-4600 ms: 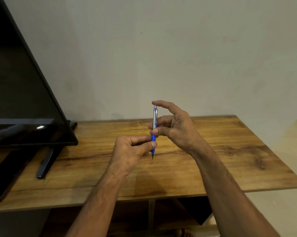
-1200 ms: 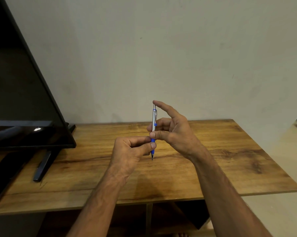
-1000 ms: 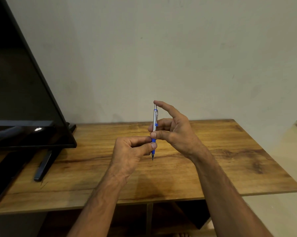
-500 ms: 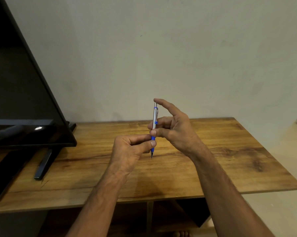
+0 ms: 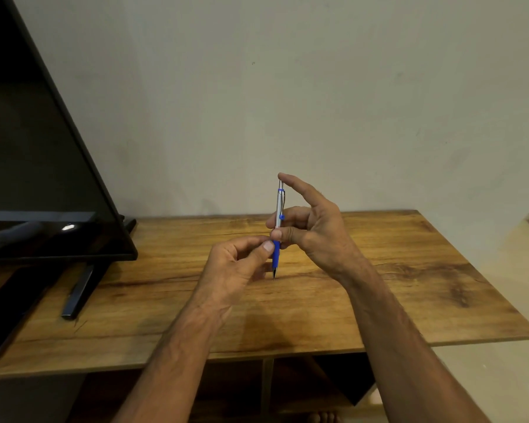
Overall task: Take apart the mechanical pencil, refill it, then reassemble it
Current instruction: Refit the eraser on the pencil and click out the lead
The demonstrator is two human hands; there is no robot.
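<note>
The mechanical pencil (image 5: pixel 278 209) stands upright between both hands, its dark tip pointing down and its silver barrel rising to a blue-ringed cap. The left hand (image 5: pixel 231 267) pinches the blue grip section low on the pencil between thumb and index finger, and its other fingers are curled in toward the palm. The right hand (image 5: pixel 316 232), just to the right of the pencil and slightly higher, pinches the barrel above that grip with thumb against the middle finger, while its index fingertip (image 5: pixel 287 179) arches over and rests on the very top of the cap. Under both hands lies the wooden bench (image 5: pixel 409 270); whether the pencil's tip touches the wood cannot be told. Well off to the left of the left hand a dark flat television (image 5: pixel 37 178) sits on the bench, one black stand foot (image 5: pixel 80 288) reaching toward the near edge.
</note>
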